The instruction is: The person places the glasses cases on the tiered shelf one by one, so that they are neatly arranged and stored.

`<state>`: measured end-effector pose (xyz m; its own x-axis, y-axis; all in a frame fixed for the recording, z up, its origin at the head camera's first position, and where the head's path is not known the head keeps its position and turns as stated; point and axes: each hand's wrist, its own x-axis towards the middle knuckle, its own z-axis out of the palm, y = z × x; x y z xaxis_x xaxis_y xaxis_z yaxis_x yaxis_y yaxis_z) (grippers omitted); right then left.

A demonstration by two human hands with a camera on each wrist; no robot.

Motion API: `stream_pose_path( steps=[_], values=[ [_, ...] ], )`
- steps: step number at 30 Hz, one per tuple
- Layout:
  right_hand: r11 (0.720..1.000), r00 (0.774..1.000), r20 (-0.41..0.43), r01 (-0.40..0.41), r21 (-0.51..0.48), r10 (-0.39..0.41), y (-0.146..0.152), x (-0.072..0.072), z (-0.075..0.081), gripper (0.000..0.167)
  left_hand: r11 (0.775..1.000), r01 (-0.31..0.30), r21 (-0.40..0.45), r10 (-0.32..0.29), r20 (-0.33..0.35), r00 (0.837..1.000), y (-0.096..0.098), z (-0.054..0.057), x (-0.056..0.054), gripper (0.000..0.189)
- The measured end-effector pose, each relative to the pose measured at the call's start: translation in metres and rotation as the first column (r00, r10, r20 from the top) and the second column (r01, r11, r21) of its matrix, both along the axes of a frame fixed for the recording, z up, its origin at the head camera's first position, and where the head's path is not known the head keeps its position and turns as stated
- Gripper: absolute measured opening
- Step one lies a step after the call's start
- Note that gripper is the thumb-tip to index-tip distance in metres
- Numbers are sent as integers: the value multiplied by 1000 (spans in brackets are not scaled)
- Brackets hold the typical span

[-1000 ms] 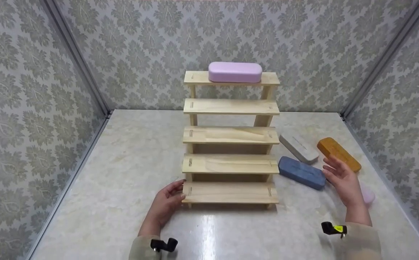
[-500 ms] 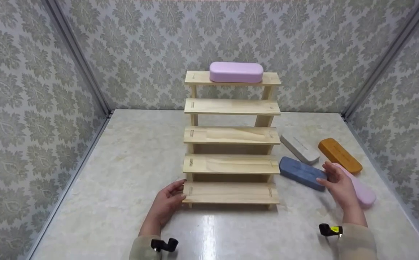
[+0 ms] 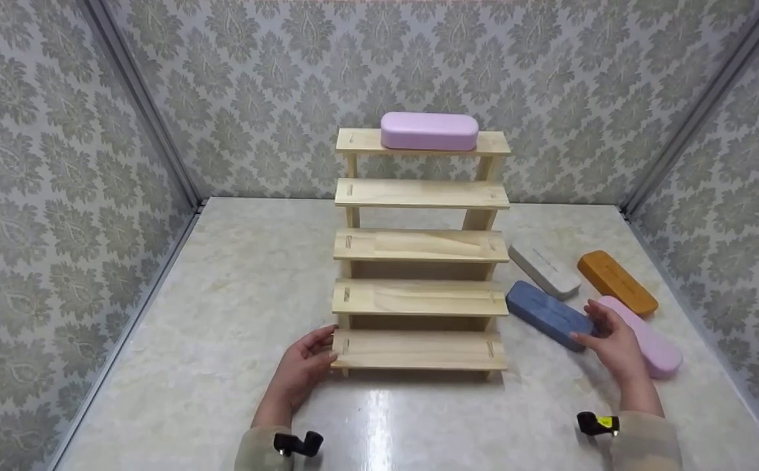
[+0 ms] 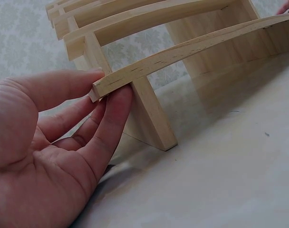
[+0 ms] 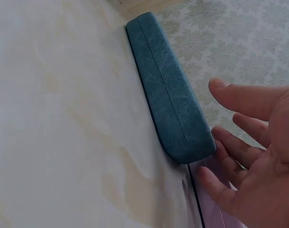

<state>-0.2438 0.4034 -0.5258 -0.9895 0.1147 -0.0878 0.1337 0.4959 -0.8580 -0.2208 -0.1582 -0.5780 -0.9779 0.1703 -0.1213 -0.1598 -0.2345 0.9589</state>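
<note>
A stepped wooden display rack (image 3: 420, 245) stands mid-table, with a lilac glasses case (image 3: 429, 131) on its top shelf. My left hand (image 3: 301, 366) pinches the left end of the lowest shelf; the left wrist view shows the thumb above the board (image 4: 120, 78) and fingers beneath. Right of the rack lies a blue glasses case (image 3: 546, 314). My right hand (image 3: 614, 343) is at its near right end, thumb and fingers spread. In the right wrist view the fingertips meet the end of the blue case (image 5: 170, 90), while the thumb stands apart from it.
A pink glasses case (image 3: 654, 347) lies just right of my right hand. Behind are a white case (image 3: 544, 271) and an orange case (image 3: 618, 282). Patterned walls (image 3: 33, 216) close in the table (image 3: 235, 281) at the back and both sides.
My right hand has moved left and toward me, coming to the end of the blue glasses case and uncovering the pink one. The blue case has turned slightly. The left hand keeps its grip.
</note>
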Motion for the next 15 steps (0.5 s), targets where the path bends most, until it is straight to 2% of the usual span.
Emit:
stream_pose_path(
  steps=[7, 15],
  values=[
    [1000, 999, 45, 9, -13, -9, -1, 4, -13, 101, 999, 15, 43, -15, 4, 1000, 0, 1, 2, 62],
    [999, 998, 68, 22, -39, -19, -5, 6, -23, 104, 999, 18, 29, -17, -18, 1000, -1, -1, 1, 62]
  ],
)
